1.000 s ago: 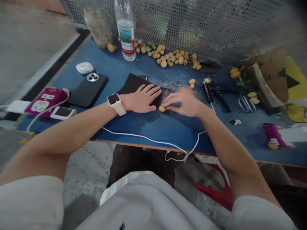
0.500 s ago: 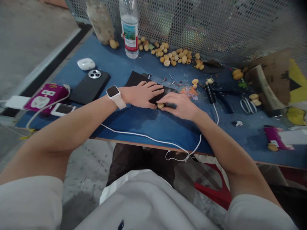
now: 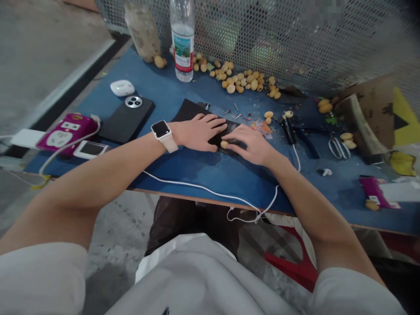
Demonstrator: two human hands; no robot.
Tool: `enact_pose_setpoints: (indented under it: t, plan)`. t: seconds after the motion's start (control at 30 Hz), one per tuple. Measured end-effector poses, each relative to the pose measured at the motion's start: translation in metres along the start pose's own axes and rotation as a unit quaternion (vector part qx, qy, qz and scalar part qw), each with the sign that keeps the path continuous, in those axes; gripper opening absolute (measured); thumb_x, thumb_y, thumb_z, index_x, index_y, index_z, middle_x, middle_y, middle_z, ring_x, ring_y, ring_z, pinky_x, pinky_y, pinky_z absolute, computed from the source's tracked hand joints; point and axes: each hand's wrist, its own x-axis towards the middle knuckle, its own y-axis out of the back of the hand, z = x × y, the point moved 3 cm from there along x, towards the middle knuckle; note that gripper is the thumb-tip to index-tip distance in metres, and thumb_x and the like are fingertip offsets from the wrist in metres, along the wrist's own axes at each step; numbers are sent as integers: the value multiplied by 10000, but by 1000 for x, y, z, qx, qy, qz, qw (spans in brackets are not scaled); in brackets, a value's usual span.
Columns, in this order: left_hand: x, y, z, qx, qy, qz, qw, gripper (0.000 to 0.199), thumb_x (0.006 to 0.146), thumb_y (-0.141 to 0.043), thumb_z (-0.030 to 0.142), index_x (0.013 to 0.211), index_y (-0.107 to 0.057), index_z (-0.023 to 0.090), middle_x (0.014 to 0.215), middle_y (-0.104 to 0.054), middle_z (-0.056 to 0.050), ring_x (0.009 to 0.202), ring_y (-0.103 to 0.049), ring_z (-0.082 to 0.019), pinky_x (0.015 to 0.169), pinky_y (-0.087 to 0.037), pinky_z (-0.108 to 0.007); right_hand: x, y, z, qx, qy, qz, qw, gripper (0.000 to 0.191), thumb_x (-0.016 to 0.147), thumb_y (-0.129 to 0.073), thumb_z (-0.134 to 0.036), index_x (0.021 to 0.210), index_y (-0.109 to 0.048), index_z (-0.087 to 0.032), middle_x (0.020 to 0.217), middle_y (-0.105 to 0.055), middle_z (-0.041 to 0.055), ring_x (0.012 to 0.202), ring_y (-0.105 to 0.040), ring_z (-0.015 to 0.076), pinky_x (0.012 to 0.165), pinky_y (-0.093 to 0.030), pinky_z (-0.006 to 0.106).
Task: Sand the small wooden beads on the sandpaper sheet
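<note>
My left hand (image 3: pixel 201 131) lies flat with fingers spread, pressing on a dark sheet that looks like sandpaper (image 3: pixel 184 110). Between the fingertips of my right hand (image 3: pixel 251 142) is a small tan gourd (image 3: pixel 225 144), held down against the sheet just right of my left thumb. The gourd's underside is hidden. Behind the sheet lie several small metal bits (image 3: pixel 238 116). Right of my right hand are a loose gourd (image 3: pixel 269 115), orange scraps (image 3: pixel 261 127) and a black pen-like tool (image 3: pixel 288 131) with a white cable.
Along the perforated metal screen (image 3: pixel 295 52) is a pile of gourds (image 3: pixel 243 81), with a water bottle (image 3: pixel 183 54) at its left. A phone (image 3: pixel 127 120) and purple power strip (image 3: pixel 70 131) sit left. Pliers (image 3: pixel 308 143) and scissors (image 3: pixel 339 148) lie right. A white cable (image 3: pixel 197 186) crosses the front.
The whole view has shifted slightly. My right hand and the gourd have slid a little to the right along the dark sheet. My left hand stays flat on it.
</note>
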Motion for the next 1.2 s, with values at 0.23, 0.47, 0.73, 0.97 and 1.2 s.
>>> enact_pose_setpoints:
  t: [0.23, 0.47, 0.73, 0.97, 1.2]
  plan:
    - [-2, 1, 2, -3, 1, 3, 1000, 1051, 1149, -453, 701, 2013, -235, 144, 2094, -189, -169, 1911, -201, -516, 1540, -193, -670, -3, 0, 5, -8, 22, 15, 1000, 397, 1255, -658, -554, 1385, -894, -263, 1299, -922, 143, 1208, -824, 355, 1142, -649, 576]
    - [-3, -1, 3, -26, 15, -3, 1000, 1061, 1138, -468, 697, 2025, -194, 182, 2104, -148, -137, 1931, -141, -514, 1549, -56, -738, -3, -3, 4, 10, 30, -6, 999, 299, 1216, -722, -434, 1396, -906, -283, 1347, -899, 139, 1206, -838, 336, 1109, -697, 532]
    - [-1, -2, -4, -36, 4, -6, 999, 1064, 1178, -475, 745, 2026, -191, 169, 2102, -151, -163, 1932, -119, -507, 1548, -89, -735, 5, 0, -6, 30, 41, -37, 998, 220, 1149, -780, -285, 1311, -930, -288, 1338, -911, 116, 1221, -846, 341, 1133, -689, 530]
    - [1, 0, -11, -32, -2, -18, 999, 1081, 1161, -531, 744, 2040, -122, 264, 2108, -154, -119, 1921, -139, -545, 1538, -127, -724, 6, 3, -13, 44, 65, -56, 995, 213, 1164, -741, -269, 1250, -936, -278, 1364, -913, 115, 1236, -844, 331, 1150, -676, 516]
    - [4, 0, -20, -33, -7, -22, 999, 1127, 1130, -570, 770, 2035, -160, 238, 2104, -146, -132, 1933, -143, -504, 1549, -102, -697, 7, 8, -14, 41, 53, -89, 994, 206, 1145, -765, -284, 1254, -940, -293, 1319, -925, 101, 1201, -846, 330, 1141, -681, 521]
